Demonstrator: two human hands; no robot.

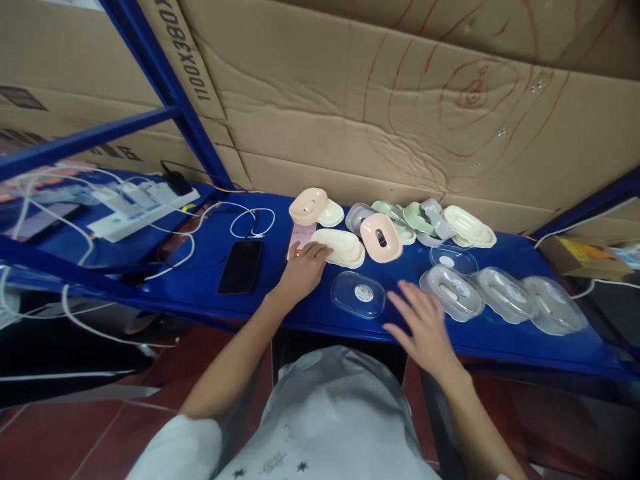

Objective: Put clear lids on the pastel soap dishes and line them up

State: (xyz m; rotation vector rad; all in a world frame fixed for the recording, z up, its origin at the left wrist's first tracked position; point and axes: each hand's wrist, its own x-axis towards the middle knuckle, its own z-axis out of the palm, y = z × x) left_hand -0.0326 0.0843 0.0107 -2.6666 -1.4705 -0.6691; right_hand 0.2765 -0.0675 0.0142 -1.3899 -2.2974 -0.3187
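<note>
My left hand reaches over the lower part of a pink phone that shows digits on its screen. Its fingers lie stretched out, fingertips at the edge of a cream oval dish; whether they touch it I cannot tell. My right hand is open, fingers spread, just right of a clear lid with a round sticker. Beyond these lie a peach oval piece with a slot and a peach piece on a cream one.
Several lidded clear-topped boxes stand in a row at the right. Grey, green and cream pieces lie behind them by the cardboard wall. A black phone, white cables and a power strip are at the left.
</note>
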